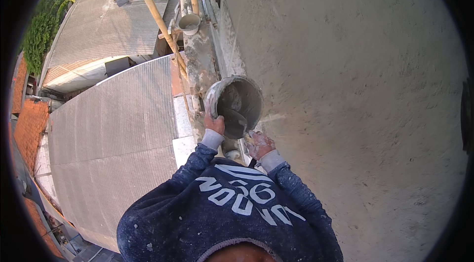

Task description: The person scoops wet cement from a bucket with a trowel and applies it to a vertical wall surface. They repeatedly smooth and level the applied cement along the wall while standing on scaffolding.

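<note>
A mortar-crusted bucket (pixel 214 95) tilts in front of my chest, its mouth facing up and toward the wall. My left hand (pixel 214 123) is closed on its near left side. Wet grey mortar (pixel 230 98) clings inside. The broad blade of a trowel (pixel 234 122) rests within the bucket, against the mortar. At the bucket's near right rim, my right hand (pixel 259 145), smeared with grey, is closed round the trowel's handle, most of which the fingers hide.
A plastered grey wall (pixel 355 99) rises along the right. On the narrow ledge (pixel 200 57) ahead stands a second bucket (pixel 189 23), beside bamboo poles (pixel 157 15). Beyond the ledge's left edge, a corrugated roof (pixel 118 124) lies lower down.
</note>
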`<state>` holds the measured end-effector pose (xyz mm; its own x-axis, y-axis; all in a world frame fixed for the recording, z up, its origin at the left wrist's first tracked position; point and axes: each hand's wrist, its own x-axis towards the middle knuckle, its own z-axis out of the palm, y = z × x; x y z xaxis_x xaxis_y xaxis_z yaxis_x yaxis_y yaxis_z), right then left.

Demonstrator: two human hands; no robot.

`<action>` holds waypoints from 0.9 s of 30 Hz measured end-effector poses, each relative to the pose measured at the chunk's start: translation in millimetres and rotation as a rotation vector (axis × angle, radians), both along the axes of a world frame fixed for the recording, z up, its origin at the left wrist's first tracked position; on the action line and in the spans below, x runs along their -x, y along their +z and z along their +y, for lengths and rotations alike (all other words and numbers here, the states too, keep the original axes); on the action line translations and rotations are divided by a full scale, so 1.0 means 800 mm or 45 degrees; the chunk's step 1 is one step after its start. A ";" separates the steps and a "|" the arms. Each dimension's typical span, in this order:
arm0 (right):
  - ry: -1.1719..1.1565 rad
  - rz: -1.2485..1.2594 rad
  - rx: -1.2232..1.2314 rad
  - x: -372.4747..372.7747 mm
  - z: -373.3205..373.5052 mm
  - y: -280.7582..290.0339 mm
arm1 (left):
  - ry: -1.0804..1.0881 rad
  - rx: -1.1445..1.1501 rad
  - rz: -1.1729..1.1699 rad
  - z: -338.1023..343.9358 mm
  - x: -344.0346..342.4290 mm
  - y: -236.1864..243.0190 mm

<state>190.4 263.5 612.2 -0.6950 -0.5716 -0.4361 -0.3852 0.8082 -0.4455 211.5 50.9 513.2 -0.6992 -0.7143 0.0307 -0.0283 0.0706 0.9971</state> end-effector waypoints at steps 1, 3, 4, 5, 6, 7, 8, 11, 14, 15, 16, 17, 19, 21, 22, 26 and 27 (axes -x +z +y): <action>0.027 0.023 -0.030 0.006 -0.006 -0.005 | 0.006 0.078 -0.013 0.002 0.000 -0.003; 0.019 -0.047 -0.268 0.031 -0.015 -0.022 | 0.033 0.232 -0.038 0.002 -0.002 -0.009; 0.027 -0.076 -0.388 0.042 -0.015 -0.030 | 0.027 0.150 -0.077 0.002 -0.002 -0.011; 0.040 -0.030 -0.465 0.055 -0.014 -0.038 | 0.031 0.065 -0.085 0.001 -0.002 -0.013; 0.000 0.025 -0.416 0.064 -0.009 -0.043 | 0.043 -0.030 -0.103 0.000 -0.002 -0.014; -0.056 0.115 -0.411 0.072 -0.005 -0.044 | 0.028 -0.085 -0.160 -0.001 -0.002 -0.014; -0.129 0.216 -0.394 0.077 0.002 -0.042 | 0.019 -0.151 -0.227 -0.002 0.000 -0.013; -0.002 0.569 -0.313 0.086 0.019 -0.021 | 0.034 -0.036 -0.159 0.000 0.006 -0.001; 0.169 0.959 -0.305 0.089 0.020 0.002 | -0.005 0.100 -0.182 0.004 0.007 0.026; 0.138 0.852 -0.289 0.090 0.016 0.007 | -0.032 0.128 -0.222 0.003 0.006 0.037; 0.107 0.666 -0.356 0.089 0.011 0.008 | -0.061 0.102 -0.212 0.005 0.005 0.047; 0.061 0.564 -0.351 0.089 0.006 0.007 | -0.090 0.076 -0.205 0.006 0.003 0.058; 0.100 0.435 -0.418 0.080 -0.004 0.000 | -0.129 0.085 -0.203 0.008 0.002 0.072; 0.148 0.434 -0.368 0.064 -0.010 -0.008 | -0.155 0.174 -0.171 0.009 0.003 0.078; 0.173 0.444 -0.323 0.055 -0.012 -0.009 | -0.126 0.144 -0.179 0.007 0.004 0.078; 0.081 0.130 -0.291 0.022 -0.021 0.004 | -0.055 0.121 -0.077 0.001 0.015 0.066; 0.045 0.207 -0.196 0.014 -0.025 0.010 | -0.046 0.132 -0.081 -0.001 0.017 0.063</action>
